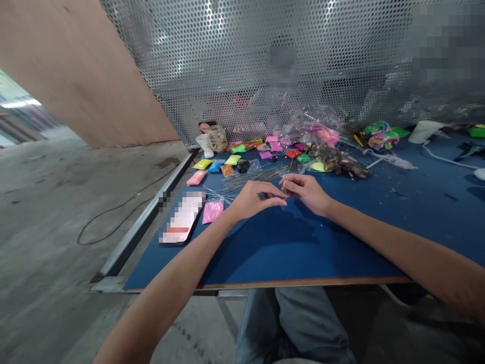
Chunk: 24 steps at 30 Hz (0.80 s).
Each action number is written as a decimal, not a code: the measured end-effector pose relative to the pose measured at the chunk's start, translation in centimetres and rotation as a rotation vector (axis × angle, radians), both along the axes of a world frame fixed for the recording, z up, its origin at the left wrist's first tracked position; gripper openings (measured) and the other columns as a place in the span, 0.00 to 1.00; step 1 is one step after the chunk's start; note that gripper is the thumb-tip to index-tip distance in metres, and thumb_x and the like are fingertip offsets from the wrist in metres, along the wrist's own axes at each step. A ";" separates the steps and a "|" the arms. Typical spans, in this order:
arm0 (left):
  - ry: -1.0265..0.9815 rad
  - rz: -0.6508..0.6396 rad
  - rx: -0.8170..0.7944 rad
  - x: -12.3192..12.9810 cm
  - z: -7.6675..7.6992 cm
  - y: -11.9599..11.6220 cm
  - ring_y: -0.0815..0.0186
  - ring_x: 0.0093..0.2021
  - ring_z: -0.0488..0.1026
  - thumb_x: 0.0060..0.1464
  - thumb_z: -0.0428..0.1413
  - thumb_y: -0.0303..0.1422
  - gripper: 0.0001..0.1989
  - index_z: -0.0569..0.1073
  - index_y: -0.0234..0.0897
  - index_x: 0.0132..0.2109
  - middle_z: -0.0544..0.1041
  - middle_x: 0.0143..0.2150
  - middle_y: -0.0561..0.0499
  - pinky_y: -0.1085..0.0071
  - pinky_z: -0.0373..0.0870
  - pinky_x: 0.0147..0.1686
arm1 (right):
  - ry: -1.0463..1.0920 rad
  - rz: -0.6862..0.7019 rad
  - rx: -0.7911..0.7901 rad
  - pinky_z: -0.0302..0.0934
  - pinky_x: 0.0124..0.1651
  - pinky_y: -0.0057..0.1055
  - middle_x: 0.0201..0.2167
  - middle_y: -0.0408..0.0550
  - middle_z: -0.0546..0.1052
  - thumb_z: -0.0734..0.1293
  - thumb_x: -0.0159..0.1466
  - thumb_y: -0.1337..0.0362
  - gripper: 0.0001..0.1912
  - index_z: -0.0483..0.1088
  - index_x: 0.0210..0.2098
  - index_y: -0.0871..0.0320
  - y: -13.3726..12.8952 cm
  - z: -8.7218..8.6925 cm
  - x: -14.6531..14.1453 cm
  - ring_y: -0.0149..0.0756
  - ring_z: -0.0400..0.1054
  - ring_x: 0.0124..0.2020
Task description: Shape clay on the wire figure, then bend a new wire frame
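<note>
Head view: a grey perforated metal sheet (227, 50) is standing along the far side of a blue worktop (341, 258), and a broad beige panel (76, 60) is rising at the left, above the concrete floor (45, 222). Two legs in blue denim (299, 323) are showing below the near edge. Crumpled clear plastic bags (306, 119) are lying at the back, with pink pieces among them.

Both bare hands are hovering over the worktop, nearly meeting. The left hand (255, 199) is bending palm down, its grip standing slightly apart between thumb and forefinger. The right hand (308, 194) is pressing thumb and forefinger together in a closed grip; whatever may be between them is too small to tell.

A loose bundle of thin silvery wires (261, 176) is lying just beyond the left hand, some ends reaching left under its wrist. Left of that wrist, a flat pale pink slab with a dark edge (184, 217), partly blurred, is lying beside a bright pink packet (213, 211). A multicoloured swirled lump (382, 140) is sitting at the back right. Smaller still, a salmon packet (196, 177), a yellow packet (202, 164), a blue packet (215, 166) and an orange-brown packet (228, 170) are lying left of the wires
</note>
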<state>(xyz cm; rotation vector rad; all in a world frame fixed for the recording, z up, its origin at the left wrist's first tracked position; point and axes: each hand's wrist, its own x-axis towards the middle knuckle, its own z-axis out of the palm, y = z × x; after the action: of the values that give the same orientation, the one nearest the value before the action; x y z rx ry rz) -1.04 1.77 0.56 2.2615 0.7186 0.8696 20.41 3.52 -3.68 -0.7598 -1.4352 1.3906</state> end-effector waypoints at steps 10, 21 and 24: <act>-0.145 -0.199 -0.442 -0.8 -0.2 0.3 0.62 0.32 0.77 0.54 0.57 0.60 0.29 0.82 0.36 0.31 0.83 0.32 0.42 0.66 0.74 0.35 | 0.270 0.415 -0.074 0.64 0.41 0.35 0.33 0.44 0.78 0.75 0.61 0.50 0.11 0.81 0.35 0.49 -1.1 0.8 0.6 0.32 0.69 0.31; 0.142 -0.291 -0.548 -0.5 -0.6 0.5 0.68 0.33 0.76 0.60 0.60 0.48 0.21 0.82 0.32 0.39 0.80 0.32 0.46 0.74 0.70 0.37 | -0.620 0.638 0.268 0.65 0.44 0.34 0.39 0.47 0.82 0.74 0.61 0.54 0.13 0.82 0.42 0.54 -0.8 5.6 2.8 0.37 0.74 0.40; 0.276 -0.312 -0.396 -0.2 -1.0 0.5 0.69 0.34 0.75 0.65 0.55 0.46 0.20 0.82 0.33 0.43 0.81 0.34 0.47 0.76 0.66 0.34 | -0.908 0.249 0.546 0.65 0.46 0.36 0.39 0.47 0.83 0.69 0.65 0.54 0.13 0.82 0.41 0.53 2.6 8.2 4.5 0.40 0.74 0.40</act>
<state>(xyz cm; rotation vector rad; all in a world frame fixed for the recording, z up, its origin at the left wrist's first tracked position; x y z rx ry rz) -1.27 2.31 -0.42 2.0715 0.5727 0.2425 24.93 6.16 4.52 -0.9036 -2.5453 0.7314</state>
